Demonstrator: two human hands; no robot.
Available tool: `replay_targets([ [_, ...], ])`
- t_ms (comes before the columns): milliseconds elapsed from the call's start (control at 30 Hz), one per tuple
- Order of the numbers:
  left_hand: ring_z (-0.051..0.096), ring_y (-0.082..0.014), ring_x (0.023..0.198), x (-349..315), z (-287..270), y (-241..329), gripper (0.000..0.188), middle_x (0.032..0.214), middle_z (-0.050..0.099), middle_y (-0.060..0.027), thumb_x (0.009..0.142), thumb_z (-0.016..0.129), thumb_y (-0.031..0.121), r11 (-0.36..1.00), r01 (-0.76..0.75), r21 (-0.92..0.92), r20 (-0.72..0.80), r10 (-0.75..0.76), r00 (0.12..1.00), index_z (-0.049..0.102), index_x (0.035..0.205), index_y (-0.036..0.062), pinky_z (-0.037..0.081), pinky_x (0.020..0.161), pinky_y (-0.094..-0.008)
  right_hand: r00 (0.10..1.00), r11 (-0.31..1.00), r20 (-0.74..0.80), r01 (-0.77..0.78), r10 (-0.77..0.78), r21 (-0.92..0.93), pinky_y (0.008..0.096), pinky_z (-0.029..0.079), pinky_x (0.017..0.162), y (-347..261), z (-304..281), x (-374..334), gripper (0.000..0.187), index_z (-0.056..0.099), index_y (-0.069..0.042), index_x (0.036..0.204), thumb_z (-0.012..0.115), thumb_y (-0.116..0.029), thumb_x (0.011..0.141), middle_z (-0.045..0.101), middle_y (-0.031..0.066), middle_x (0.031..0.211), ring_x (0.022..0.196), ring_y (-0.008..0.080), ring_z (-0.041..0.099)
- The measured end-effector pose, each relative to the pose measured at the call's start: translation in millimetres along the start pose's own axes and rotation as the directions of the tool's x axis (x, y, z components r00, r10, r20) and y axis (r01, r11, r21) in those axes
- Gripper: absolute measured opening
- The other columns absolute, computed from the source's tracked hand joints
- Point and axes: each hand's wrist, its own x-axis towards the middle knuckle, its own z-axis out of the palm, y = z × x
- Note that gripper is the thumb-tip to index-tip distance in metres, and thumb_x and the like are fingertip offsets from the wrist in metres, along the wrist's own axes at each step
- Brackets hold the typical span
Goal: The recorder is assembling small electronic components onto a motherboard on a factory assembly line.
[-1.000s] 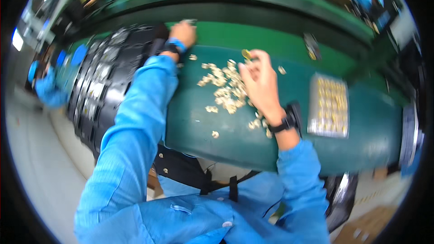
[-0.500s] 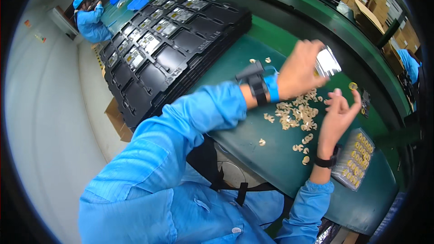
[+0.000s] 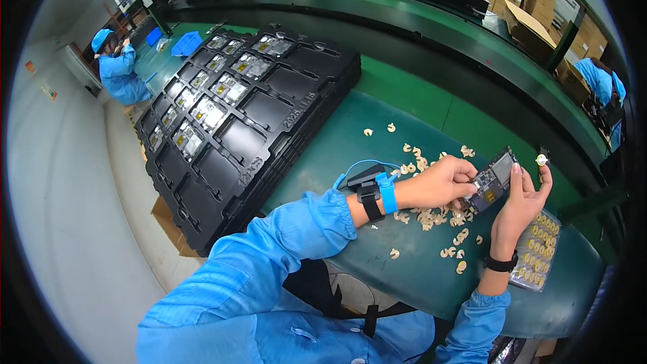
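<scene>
Your sleeves (image 3: 290, 226) are bright blue; your wristband (image 3: 387, 193) is also blue, your wrist straps (image 3: 500, 265) black. The circuit board (image 3: 492, 180) is black, with a silver-grey panel (image 3: 503, 167) and a gold patch (image 3: 493, 195). Your worktop (image 3: 337, 140) is dark green, the scattered pieces (image 3: 429, 219) cream, the stacked trays (image 3: 246, 138) black, the small parts (image 3: 537, 251) yellow, in regular rows.

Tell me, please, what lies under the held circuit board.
Cream C-shaped pieces lie on the green worktop near the circuit board; whatever it and the left hand cover cannot be seen.
</scene>
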Motion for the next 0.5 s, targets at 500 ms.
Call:
replay_targets([
  [500, 0.073, -0.0199, 0.099, 0.6, -14.3, 6.3, 0.03, 0.114, 0.072, -0.0134, 0.109, 0.054, 0.017, 0.967, -0.154, -0.203, -0.346, 0.076, 0.935, 0.063, 0.127, -0.0054, 0.065, 0.085, -0.036, 0.864, 0.997, 0.497, -0.064, 0.081, -0.052, 0.0188, 0.042, 0.056, -10.9, 21.3, -23.0, 0.008, 0.065, 0.001, 0.108, 0.065, -0.003, 0.101, 0.064, -0.0024, 0.082, 0.065, 0.0006, 0.054],
])
